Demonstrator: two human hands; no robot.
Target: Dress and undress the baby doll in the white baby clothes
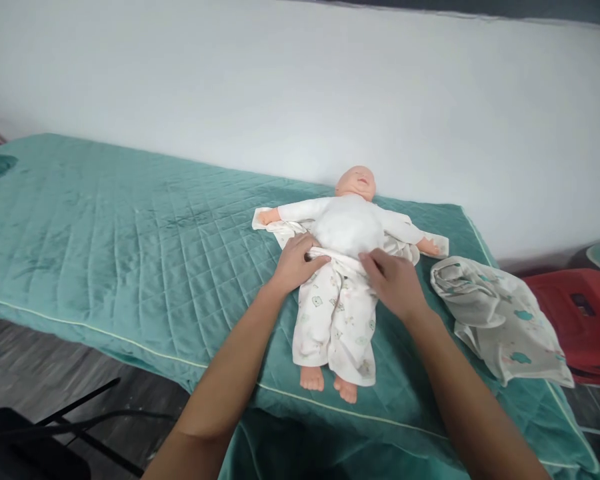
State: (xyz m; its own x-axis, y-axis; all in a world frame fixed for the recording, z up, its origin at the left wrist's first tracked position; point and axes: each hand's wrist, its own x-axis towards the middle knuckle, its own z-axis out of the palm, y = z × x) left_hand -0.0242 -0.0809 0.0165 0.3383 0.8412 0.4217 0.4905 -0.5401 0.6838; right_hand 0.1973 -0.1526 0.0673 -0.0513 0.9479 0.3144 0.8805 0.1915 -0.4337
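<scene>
A baby doll (353, 227) with a white cloth body lies on its back, arms spread and feet toward me. Patterned white baby pants (317, 313) cover its legs up to the waist. My left hand (299, 260) grips the waistband at one side, thumb and fingers closed over the fabric. At the other side, my right hand (393, 277) pinches the waistband near the belly. A patterned baby top (287, 230) lies spread open under the doll's back and arms.
Green quilted bedding (145, 253) covers the bed, which stands against a white wall (230, 80). A crumpled patterned cloth (500, 320) lies to the right of the doll. Beyond the bed's right edge is a red plastic object (580, 313). Black metal legs (85, 403) stand at lower left.
</scene>
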